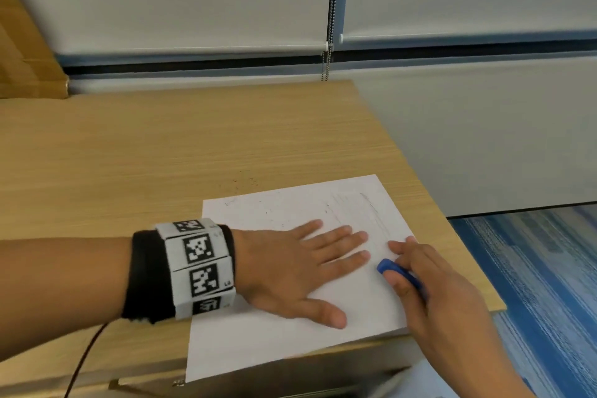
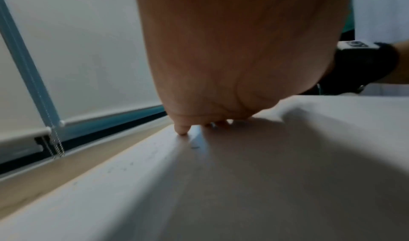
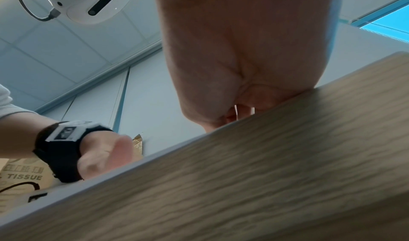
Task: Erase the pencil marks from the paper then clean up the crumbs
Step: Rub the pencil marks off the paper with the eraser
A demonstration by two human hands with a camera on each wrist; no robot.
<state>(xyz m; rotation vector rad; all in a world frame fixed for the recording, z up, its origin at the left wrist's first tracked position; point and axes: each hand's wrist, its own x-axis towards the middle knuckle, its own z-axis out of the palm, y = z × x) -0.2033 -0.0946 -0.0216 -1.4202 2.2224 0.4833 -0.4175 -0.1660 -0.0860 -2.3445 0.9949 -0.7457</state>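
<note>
A white sheet of paper (image 1: 277,342) lies at the near right corner of the wooden desk (image 1: 161,155). Faint pencil marks (image 1: 358,207) show on its far right part, and dark crumbs (image 1: 268,212) dot its far left part. My left hand (image 1: 300,271) lies flat on the paper with straight, spread fingers. My right hand (image 1: 429,278) pinches a blue eraser (image 1: 387,266) against the paper, just right of the left fingertips. In the left wrist view the left palm (image 2: 221,61) rests on the paper (image 2: 243,192). The right wrist view shows the right palm (image 3: 232,61) above the desk edge (image 3: 265,157).
The desk's right edge (image 1: 452,236) drops to blue carpet (image 1: 549,284). A cardboard box (image 1: 22,52) stands at the far left. Window blinds and a bead chain (image 1: 329,26) hang behind the desk. Some crumbs (image 1: 242,178) lie on the wood beyond the paper.
</note>
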